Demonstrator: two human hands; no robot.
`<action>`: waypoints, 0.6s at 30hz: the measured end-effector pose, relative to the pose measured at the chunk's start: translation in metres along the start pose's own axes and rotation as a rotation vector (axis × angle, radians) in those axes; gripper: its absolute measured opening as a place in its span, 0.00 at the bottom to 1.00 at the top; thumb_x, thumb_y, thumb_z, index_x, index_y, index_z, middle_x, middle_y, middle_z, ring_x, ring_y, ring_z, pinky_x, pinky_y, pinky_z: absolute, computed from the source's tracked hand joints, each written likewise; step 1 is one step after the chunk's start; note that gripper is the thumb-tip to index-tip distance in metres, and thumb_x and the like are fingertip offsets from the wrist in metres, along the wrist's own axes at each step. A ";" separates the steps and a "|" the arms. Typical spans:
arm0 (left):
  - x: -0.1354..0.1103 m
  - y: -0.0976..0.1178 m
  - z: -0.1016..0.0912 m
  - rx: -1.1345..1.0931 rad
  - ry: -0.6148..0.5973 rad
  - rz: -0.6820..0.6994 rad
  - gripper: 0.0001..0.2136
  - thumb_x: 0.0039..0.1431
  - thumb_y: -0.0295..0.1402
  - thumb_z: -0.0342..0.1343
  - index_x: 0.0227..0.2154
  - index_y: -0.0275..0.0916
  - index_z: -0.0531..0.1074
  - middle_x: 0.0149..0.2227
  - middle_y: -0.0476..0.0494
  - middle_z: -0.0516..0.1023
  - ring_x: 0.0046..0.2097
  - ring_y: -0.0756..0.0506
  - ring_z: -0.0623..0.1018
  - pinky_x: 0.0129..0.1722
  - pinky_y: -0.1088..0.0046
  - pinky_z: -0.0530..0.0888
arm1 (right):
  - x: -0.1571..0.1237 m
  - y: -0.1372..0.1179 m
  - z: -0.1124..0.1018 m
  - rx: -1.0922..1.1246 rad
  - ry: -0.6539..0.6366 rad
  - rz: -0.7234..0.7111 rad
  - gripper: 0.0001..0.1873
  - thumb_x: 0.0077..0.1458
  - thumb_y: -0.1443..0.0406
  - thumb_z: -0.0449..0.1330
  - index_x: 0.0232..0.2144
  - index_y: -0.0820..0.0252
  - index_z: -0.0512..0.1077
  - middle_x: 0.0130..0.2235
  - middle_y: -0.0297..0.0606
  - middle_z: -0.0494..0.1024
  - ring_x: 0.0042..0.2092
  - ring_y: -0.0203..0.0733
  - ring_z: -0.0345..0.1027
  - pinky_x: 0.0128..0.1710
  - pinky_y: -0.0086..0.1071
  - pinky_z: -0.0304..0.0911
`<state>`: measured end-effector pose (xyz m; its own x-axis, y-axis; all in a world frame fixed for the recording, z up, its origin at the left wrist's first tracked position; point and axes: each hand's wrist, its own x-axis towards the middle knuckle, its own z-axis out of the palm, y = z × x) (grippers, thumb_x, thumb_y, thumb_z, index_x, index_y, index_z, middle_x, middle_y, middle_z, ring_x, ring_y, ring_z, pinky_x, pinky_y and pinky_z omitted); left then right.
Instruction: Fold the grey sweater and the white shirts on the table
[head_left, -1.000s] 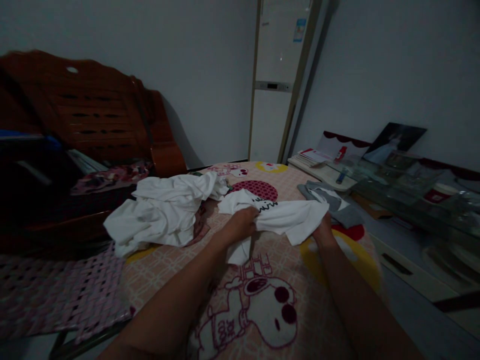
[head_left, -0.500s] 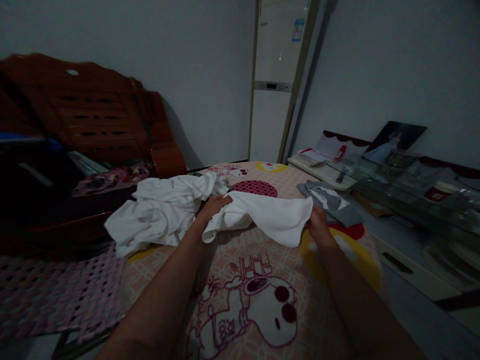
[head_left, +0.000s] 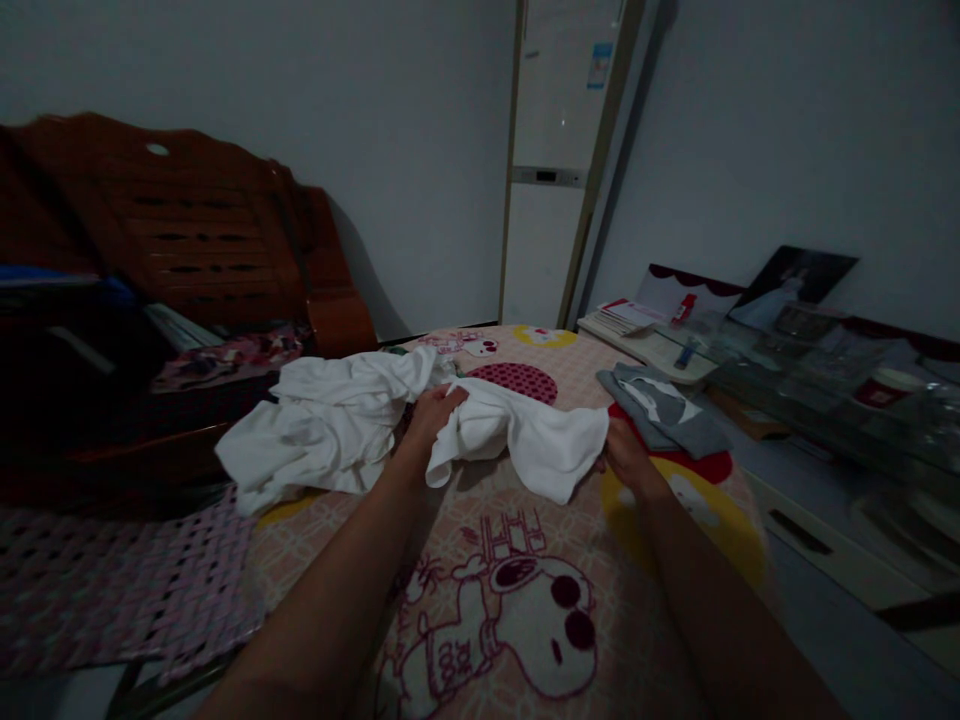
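A white cloth garment [head_left: 551, 440] hangs slackly between my two hands, just above the round table; its exact kind cannot be made out. My left hand [head_left: 436, 412] is closed on its left end, with a loose fold drooping below the fingers. At the other end, my right hand [head_left: 624, 452] pinches the right edge. A heap of rumpled white clothes [head_left: 322, 425] lies on the table to the left of my left hand. Beyond my right hand lies a folded grey garment [head_left: 660, 405] with a white patch.
A patterned cloth with cartoon dogs [head_left: 544, 625] covers the table. Left stand a wooden bench [head_left: 187, 230] and a pink woven seat [head_left: 127, 580]. At right is a glass-topped cabinet [head_left: 810, 380] with papers [head_left: 630, 315] and a cup [head_left: 889, 388]. A tall air conditioner [head_left: 546, 250] fills the corner.
My right hand has moved slightly left and down, nearer my left hand. The white garment between them has gone slacker and sags more. The heap and grey garment stay put.
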<state>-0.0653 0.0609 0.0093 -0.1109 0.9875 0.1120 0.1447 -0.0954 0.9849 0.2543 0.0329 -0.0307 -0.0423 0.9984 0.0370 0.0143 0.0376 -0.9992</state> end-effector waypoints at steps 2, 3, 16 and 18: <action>-0.008 0.005 0.007 0.013 -0.116 0.106 0.13 0.45 0.43 0.59 0.24 0.36 0.73 0.23 0.51 0.71 0.27 0.50 0.69 0.26 0.77 0.64 | -0.002 -0.006 0.005 -0.059 -0.071 -0.045 0.20 0.45 0.56 0.63 0.39 0.62 0.78 0.23 0.34 0.77 0.19 0.34 0.64 0.17 0.26 0.59; -0.013 0.008 0.011 0.033 -0.214 0.161 0.13 0.46 0.42 0.58 0.26 0.36 0.75 0.25 0.51 0.73 0.29 0.49 0.70 0.28 0.77 0.65 | -0.004 -0.009 0.007 -0.090 -0.106 -0.073 0.22 0.44 0.59 0.64 0.42 0.61 0.78 0.25 0.34 0.78 0.22 0.34 0.66 0.20 0.26 0.62; -0.030 0.014 0.013 -0.028 -0.675 0.026 0.19 0.48 0.46 0.64 0.36 0.36 0.78 0.34 0.40 0.81 0.31 0.47 0.76 0.32 0.72 0.71 | -0.018 -0.013 0.035 -0.506 -0.414 -0.281 0.32 0.41 0.75 0.54 0.50 0.59 0.78 0.38 0.37 0.82 0.32 0.39 0.71 0.29 0.26 0.62; -0.021 0.006 0.008 0.021 -0.245 0.056 0.16 0.50 0.47 0.60 0.30 0.37 0.76 0.28 0.43 0.78 0.27 0.48 0.73 0.29 0.73 0.68 | -0.016 -0.012 0.032 -0.431 -0.404 -0.233 0.32 0.38 0.75 0.54 0.47 0.58 0.79 0.41 0.38 0.83 0.36 0.42 0.74 0.32 0.28 0.65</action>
<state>-0.0547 0.0402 0.0114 0.1394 0.9818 0.1286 0.1646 -0.1510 0.9747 0.2229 0.0156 -0.0202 -0.4655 0.8705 0.1601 0.3566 0.3500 -0.8662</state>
